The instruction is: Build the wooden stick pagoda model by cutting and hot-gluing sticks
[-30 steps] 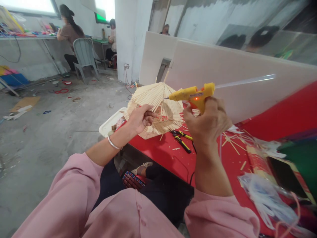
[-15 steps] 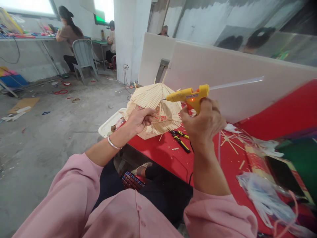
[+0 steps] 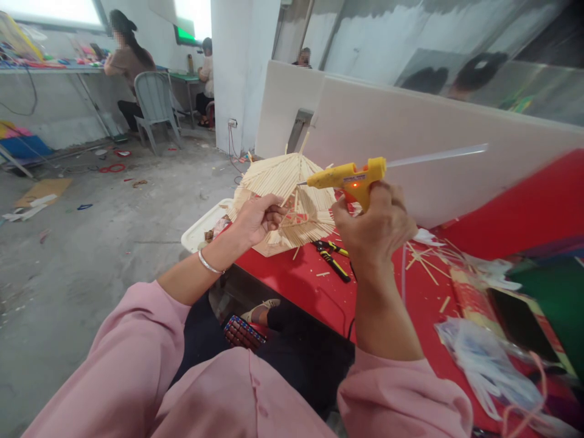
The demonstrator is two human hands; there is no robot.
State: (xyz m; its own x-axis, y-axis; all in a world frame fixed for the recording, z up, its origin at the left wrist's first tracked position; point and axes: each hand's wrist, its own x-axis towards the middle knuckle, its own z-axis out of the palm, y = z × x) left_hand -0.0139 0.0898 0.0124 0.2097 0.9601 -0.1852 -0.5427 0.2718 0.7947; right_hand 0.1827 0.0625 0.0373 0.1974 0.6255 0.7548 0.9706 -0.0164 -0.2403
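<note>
My right hand (image 3: 381, 219) is wrapped round a yellow hot glue gun (image 3: 344, 176), its small light glowing orange. A clear glue stick (image 3: 438, 156) sticks out of the back of the gun. The gun's nozzle points left, near the end of a thin wooden stick (image 3: 288, 199). Thumb and fingers of my left hand (image 3: 262, 220) pinch that stick. Just beyond both hands stands a roof-like model of pale wooden sticks (image 3: 269, 173), with gaps in its front side. Whether the nozzle touches the stick, I cannot tell.
Yellow-and-black pliers (image 3: 335, 263) lie on the red table (image 3: 314, 298). Loose stick pieces (image 3: 422, 261), a plastic bag (image 3: 483, 359) and a dark phone (image 3: 522, 322) are at the right. A white tray (image 3: 205, 225) sits left of the model. Other people sit in the background.
The stick in my left hand now shows more clearly, angled up toward the nozzle. My hands and the glue gun have barely moved.
</note>
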